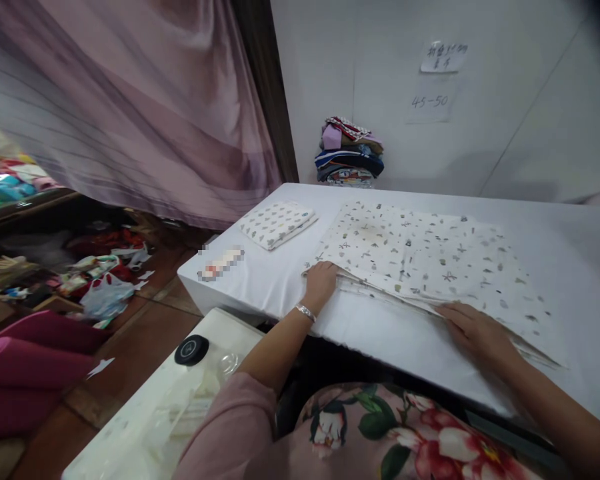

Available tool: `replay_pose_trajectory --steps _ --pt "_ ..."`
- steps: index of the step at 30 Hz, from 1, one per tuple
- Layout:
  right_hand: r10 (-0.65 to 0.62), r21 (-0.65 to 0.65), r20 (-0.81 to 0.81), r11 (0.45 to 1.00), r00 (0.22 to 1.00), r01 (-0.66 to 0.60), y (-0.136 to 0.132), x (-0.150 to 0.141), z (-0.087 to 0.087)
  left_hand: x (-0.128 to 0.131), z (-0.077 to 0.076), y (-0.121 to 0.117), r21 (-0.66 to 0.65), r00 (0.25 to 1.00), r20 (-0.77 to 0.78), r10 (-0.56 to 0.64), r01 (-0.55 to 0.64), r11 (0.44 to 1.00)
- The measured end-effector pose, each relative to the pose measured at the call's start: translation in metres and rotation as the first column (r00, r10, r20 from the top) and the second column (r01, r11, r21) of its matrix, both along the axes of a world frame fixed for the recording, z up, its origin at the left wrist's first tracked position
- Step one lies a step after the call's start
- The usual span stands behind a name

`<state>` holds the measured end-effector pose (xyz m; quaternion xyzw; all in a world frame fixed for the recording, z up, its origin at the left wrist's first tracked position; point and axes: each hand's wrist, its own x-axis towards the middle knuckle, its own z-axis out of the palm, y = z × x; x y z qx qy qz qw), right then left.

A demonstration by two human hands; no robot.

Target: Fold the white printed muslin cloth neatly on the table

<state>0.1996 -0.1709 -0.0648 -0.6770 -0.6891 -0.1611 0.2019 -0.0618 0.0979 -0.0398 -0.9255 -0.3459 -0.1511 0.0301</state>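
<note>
A cream cloth with small printed figures [420, 257] lies spread in layers on the white table [380, 337]. My left hand [321, 281] rests on the cloth's near left corner, fingers curled onto its edge. My right hand [473, 328] lies flat, fingers together and stretched out, on the near edge of the cloth further right. A smaller folded cloth of similar print [279, 223] sits on the table's left part, apart from both hands.
A stack of folded coloured fabrics [349, 152] stands against the wall at the table's far edge. A pink curtain [130, 107] hangs on the left. A white machine top with a black round dial [191, 349] is below left. Bags and clutter [100, 280] lie on the floor.
</note>
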Motion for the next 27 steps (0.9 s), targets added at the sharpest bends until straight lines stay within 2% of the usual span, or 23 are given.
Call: replay_pose_trajectory --steps 3,9,15,21,24,27 --pt "-0.003 -0.004 0.032 1.0 0.999 0.003 -0.002 -0.001 -0.001 -0.016 0.0 0.004 0.028 0.998 0.024 -0.059 0.059 0.998" --pt "0.017 -0.067 0.107 0.998 0.994 -0.01 -0.001 -0.007 0.003 -0.034 -0.011 0.007 0.033 0.981 0.037 -0.189 0.188 0.982" --pt "-0.015 -0.047 0.113 0.999 0.993 0.021 0.0 -0.008 0.006 -0.037 -0.012 0.008 0.025 0.976 0.063 -0.21 0.209 0.978" --pt "-0.015 -0.094 0.089 0.995 0.996 0.024 -0.004 -0.007 0.004 -0.044 -0.011 0.004 0.018 0.969 0.083 -0.233 0.232 0.972" --pt "0.001 -0.071 0.044 0.997 0.999 0.002 -0.007 -0.012 0.009 -0.047 -0.009 0.002 0.031 0.968 0.108 -0.226 0.224 0.974" --pt "-0.035 -0.009 0.022 0.999 0.999 0.035 -0.007 -0.017 0.018 -0.046 -0.005 0.002 0.081 0.969 0.143 -0.203 0.193 0.978"
